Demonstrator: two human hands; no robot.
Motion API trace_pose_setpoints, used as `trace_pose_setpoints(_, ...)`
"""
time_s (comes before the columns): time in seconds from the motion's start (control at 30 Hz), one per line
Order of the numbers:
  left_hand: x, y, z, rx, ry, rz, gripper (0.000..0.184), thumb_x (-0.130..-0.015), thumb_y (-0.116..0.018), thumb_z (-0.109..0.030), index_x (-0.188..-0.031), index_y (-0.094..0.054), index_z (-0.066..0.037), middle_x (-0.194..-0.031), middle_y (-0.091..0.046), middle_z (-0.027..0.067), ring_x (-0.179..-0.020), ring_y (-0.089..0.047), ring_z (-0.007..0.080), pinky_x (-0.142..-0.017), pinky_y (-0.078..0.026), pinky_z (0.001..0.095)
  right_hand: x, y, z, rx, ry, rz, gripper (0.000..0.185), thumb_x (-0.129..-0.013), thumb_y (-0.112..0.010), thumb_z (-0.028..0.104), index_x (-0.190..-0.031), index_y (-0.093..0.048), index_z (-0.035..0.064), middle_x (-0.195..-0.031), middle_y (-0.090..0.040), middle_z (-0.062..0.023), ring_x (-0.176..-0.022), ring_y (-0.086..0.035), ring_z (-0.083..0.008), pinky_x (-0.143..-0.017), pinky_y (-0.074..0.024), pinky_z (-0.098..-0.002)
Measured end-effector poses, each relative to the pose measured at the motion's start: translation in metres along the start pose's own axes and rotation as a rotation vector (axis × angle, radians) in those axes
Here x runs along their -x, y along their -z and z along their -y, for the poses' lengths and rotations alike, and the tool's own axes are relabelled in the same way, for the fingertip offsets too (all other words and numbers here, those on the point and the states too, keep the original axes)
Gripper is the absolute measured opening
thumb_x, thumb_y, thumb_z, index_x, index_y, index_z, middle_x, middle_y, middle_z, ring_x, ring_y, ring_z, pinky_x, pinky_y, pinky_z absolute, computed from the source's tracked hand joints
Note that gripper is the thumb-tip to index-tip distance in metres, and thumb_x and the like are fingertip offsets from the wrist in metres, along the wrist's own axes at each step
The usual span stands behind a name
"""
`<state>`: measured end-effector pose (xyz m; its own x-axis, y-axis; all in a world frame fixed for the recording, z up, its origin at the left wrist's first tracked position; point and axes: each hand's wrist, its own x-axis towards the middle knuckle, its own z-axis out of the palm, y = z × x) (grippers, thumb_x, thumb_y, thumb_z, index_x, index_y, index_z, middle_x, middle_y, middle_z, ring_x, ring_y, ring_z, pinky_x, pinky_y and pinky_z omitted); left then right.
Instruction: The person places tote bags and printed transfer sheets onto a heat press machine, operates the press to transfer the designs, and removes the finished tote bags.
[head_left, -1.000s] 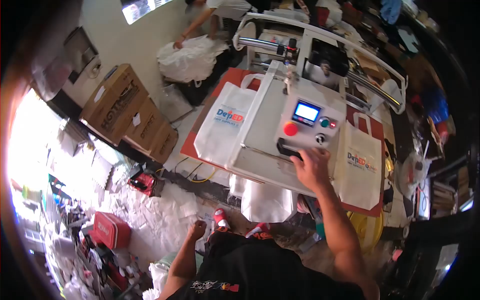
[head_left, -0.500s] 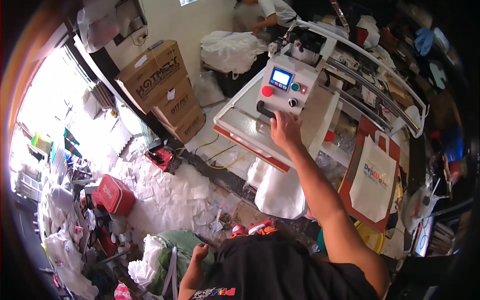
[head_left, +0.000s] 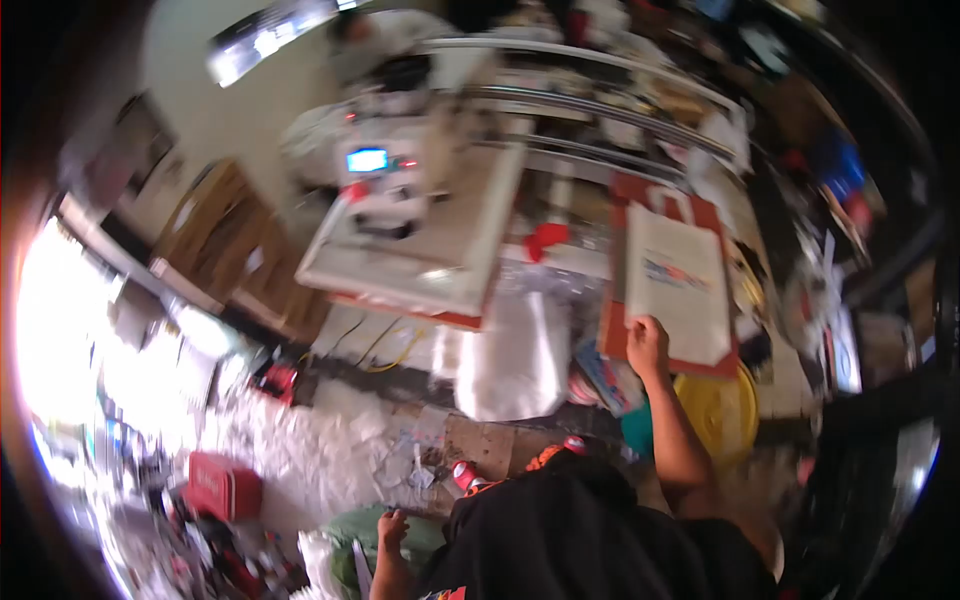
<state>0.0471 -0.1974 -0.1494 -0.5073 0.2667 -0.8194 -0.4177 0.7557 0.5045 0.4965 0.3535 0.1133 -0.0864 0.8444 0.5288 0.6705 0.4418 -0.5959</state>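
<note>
My right hand is over the lower left corner of a white tote bag with coloured print. Its fingers look bent, but blur hides whether they grip the bag. The bag lies flat on a red-brown platen, handles pointing away from me. Low at my side, my left hand is closed loosely near a green sack, with nothing visible in it. Left of the bag stands the heat press, its control box showing a lit screen, a red button and a black handle.
Clear plastic sheeting hangs below the press. A yellow round container sits under the platen. Stacked cardboard boxes stand at left, near a red cooler box and scattered white sheets. Another person is behind the press.
My right hand has left the press handle and moved right and down to the tote bag. The view has turned right. My left hand stays low and closed.
</note>
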Motion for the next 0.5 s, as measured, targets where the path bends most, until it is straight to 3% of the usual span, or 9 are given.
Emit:
trace_pose_setpoints(0.07,0.018,-0.019,-0.027,0.082,-0.051,0.001,0.023,-0.096,-0.063,-0.029,-0.103,-0.067,-0.007,-0.083,-0.069,0.007,-0.055,-0.065,0.0228,-0.043,-0.046,0.035,-0.003,0.041,-0.056,0.079,-0.086,-0.01,0.006,-0.086,-0.063,0.0,-0.092,-0.063,0.0028,-0.083,-0.064,-0.0181,-0.081,-0.065,-0.0391,-0.072,-0.0518,-0.0456)
trace_pose_setpoints(0.1,0.031,-0.035,-0.044,0.08,-0.035,-0.012,0.02,-0.097,-0.062,-0.026,-0.101,-0.067,-0.008,-0.085,-0.07,0.0066,-0.064,-0.067,0.0234,-0.047,-0.049,0.0349,-0.011,0.058,-0.077,0.068,-0.112,-0.02,0.005,-0.086,-0.063,0.001,-0.09,-0.062,0.0026,-0.083,-0.064,-0.0187,-0.082,-0.065,-0.0405,-0.072,-0.0509,-0.0474)
trace_pose_setpoints(0.17,-0.005,-0.046,-0.029,-0.106,-0.558,0.291,0.018,-0.095,-0.062,-0.023,-0.103,-0.068,-0.007,-0.091,-0.072,0.0074,-0.074,-0.069,0.0245,-0.056,-0.054,0.0364,-0.028,0.077,-0.132,0.091,-0.125,-0.097,0.002,-0.086,-0.064,0.003,-0.088,-0.064,0.0022,-0.083,-0.065,-0.0188,-0.082,-0.065,-0.0402,-0.071,-0.0504,-0.0481)
trace_pose_setpoints(0.2,-0.003,-0.07,-0.029,-0.119,-0.555,0.298,0.018,-0.095,-0.062,-0.023,-0.103,-0.068,-0.007,-0.091,-0.072,0.0074,-0.074,-0.069,0.0245,-0.056,-0.054,0.0364,-0.041,0.087,-0.155,0.098,-0.137,-0.1,0.002,-0.086,-0.064,0.003,-0.088,-0.064,0.0022,-0.083,-0.065,-0.0188,-0.082,-0.065,-0.0402,-0.071,-0.0504,-0.0481)
trace_pose_setpoints(0.3,0.036,-0.147,-0.04,-0.718,-0.585,0.137,0.029,-0.087,-0.066,-0.024,-0.112,-0.072,-0.011,-0.111,-0.073,0.0134,-0.096,-0.07,0.0313,-0.084,-0.057,0.0454,-0.074,0.105,-0.219,0.204,-0.174,-0.062,0.008,-0.087,-0.065,0.008,-0.089,-0.069,0.0012,-0.086,-0.068,-0.02,-0.085,-0.067,-0.0388,-0.076,-0.0538,-0.0451)
trace_pose_setpoints(0.33,0.051,-0.174,-0.05,-1.138,-0.856,0.159,0.033,-0.088,-0.066,-0.028,-0.112,-0.071,-0.006,-0.11,-0.073,0.0166,-0.099,-0.071,0.0347,-0.089,-0.056,0.0455,-0.085,0.111,-0.23,0.198,-0.198,-0.05,0.011,-0.087,-0.066,0.009,-0.091,-0.07,0.0005,-0.088,-0.069,-0.0207,-0.087,-0.068,-0.039,-0.077,-0.0543,-0.0444)
trace_pose_setpoints(0.37,0.045,-0.197,-0.037,-1.089,-0.896,0.148,0.039,-0.089,-0.064,-0.032,-0.114,-0.07,-0.003,-0.107,-0.074,0.0193,-0.101,-0.071,0.0358,-0.09,-0.055,0.0448,-0.101,0.117,-0.234,0.189,-0.212,-0.037,0.014,-0.087,-0.066,0.011,-0.093,-0.072,-0.0003,-0.09,-0.07,-0.0215,-0.089,-0.069,-0.0393,-0.079,-0.0549,-0.0436)
trace_pose_setpoints(0.43,0.101,-0.251,-0.052,-0.648,-0.36,0.116,0.039,-0.091,-0.063,-0.035,-0.115,-0.072,-0.004,-0.108,-0.074,0.0202,-0.104,-0.071,0.0357,-0.094,-0.053,0.0458,-0.133,0.117,-0.252,0.195,-0.234,0.027,0.016,-0.086,-0.067,0.012,-0.094,-0.073,-0.0011,-0.093,-0.07,-0.0221,-0.091,-0.069,-0.0395,-0.08,-0.0551,-0.0436)
trace_pose_setpoints(0.5,0.123,-0.265,-0.045,-0.742,-0.476,0.124,0.039,-0.092,-0.062,-0.035,-0.114,-0.072,-0.004,-0.106,-0.074,0.0206,-0.103,-0.071,0.0352,-0.093,-0.054,0.0453,-0.16,0.106,-0.273,0.198,-0.246,0.097,0.019,-0.086,-0.067,0.013,-0.095,-0.074,-0.0019,-0.096,-0.071,-0.0227,-0.092,-0.069,-0.0396,-0.082,-0.0553,-0.0435)
